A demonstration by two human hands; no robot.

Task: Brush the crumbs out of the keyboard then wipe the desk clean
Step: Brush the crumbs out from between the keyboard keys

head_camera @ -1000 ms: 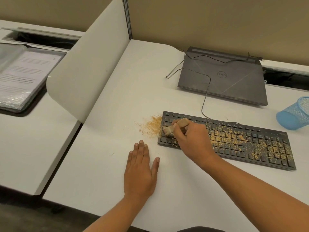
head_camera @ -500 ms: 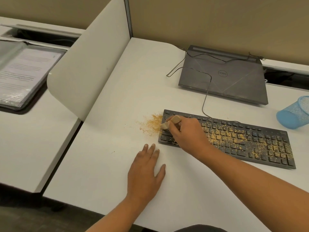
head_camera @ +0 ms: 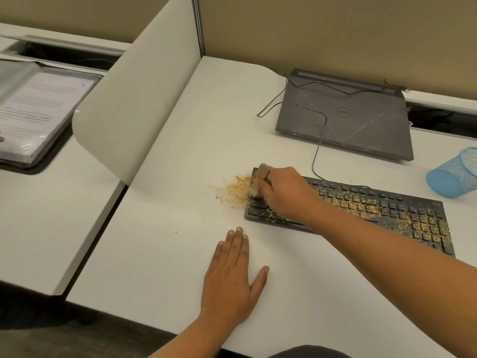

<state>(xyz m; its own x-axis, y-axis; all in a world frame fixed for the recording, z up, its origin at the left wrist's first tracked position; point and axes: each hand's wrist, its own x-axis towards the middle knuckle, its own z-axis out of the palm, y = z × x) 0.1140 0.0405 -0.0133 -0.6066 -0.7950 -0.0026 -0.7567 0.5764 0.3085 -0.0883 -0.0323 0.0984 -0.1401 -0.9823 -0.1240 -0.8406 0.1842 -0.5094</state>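
Note:
A black keyboard (head_camera: 387,215) lies on the white desk (head_camera: 180,228), its right half speckled with tan crumbs. My right hand (head_camera: 286,195) rests over the keyboard's left end, gripping a small wooden-handled brush (head_camera: 259,179) whose bristles touch the keyboard's left edge. A pile of crumbs (head_camera: 233,191) lies on the desk just left of the keyboard. My left hand (head_camera: 232,277) lies flat on the desk, palm down, fingers spread, in front of the keyboard's left corner.
A closed grey laptop (head_camera: 343,120) sits behind the keyboard, with the keyboard's cable looping across it. A blue mesh cup (head_camera: 454,177) lies tipped at the right. A white divider panel (head_camera: 134,99) stands at left; beyond it a folder of papers (head_camera: 33,112).
My right hand has swept the brush left across the keys to the keyboard's left edge. The left hand has stayed flat on the desk, sliding slightly toward me.

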